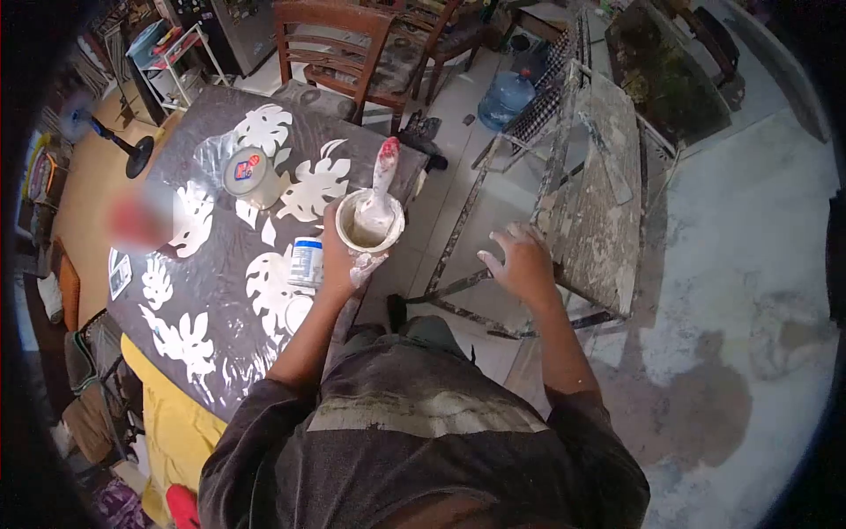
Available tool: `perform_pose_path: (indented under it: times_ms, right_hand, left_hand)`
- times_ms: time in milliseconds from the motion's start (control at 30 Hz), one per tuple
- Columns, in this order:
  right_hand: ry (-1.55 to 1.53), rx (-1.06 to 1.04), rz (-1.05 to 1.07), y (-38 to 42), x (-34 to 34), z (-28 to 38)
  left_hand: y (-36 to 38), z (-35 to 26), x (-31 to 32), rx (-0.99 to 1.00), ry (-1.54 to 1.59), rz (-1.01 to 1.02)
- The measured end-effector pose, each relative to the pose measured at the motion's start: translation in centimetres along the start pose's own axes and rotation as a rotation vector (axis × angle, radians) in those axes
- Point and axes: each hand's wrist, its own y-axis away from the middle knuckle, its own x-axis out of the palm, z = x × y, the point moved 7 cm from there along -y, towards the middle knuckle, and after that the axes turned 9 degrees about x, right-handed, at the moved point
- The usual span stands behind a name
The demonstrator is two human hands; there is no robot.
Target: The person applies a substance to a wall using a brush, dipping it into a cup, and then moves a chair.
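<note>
My left hand [342, 251] is wrapped round a small white tub [345, 231] with pale paste on its inner wall. A paint brush [383, 181] with a red-marked, paste-smeared handle stands in the tub, its head down inside. White smears cover part of that hand's fingers and thumb. My right hand [523, 260] is held out over the right side, fingers spread and whitened at the tips, with nothing in it. Below it is a worn, paint-spattered plank [595, 203] on a metal-framed stand. Beside my left hand, a white jar with a blue band [306, 262] rests on the table.
A dark tablecloth with white leaf shapes [225, 291] covers the table on the left. On it are a lidded round container [251, 176] and a white lid [299, 313]. Wooden chairs [335, 44] stand behind, near a blue water jug [507, 99]. A small fan [132, 154] is at left.
</note>
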Motion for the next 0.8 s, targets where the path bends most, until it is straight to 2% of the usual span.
perform_pose_path:
  times_ms: [167,533,633,700,800]
  right_hand:
    - [0.078,-0.015,0.003,0.1,1.1,0.2]
    - [0.274,-0.033,0.003,-0.3,2.4,0.0]
    - [0.406,0.059,0.056,-0.7,2.5,-0.6]
    - [0.470,0.056,-0.066,-0.7,2.0,-0.2]
    - [0.348,0.031,-0.069,-1.2,2.8,-1.6]
  left_hand:
    - [-0.2,1.5,-0.3,0.057,-0.049,-0.008]
    - [1.5,-2.0,-4.8,0.022,-0.066,-0.004]
    - [1.7,-3.0,-5.7,0.040,-0.108,-0.022]
    - [2.1,-2.3,-5.8,0.025,-0.115,-0.029]
    - [2.6,-2.0,-6.2,-0.004,-0.112,-0.080]
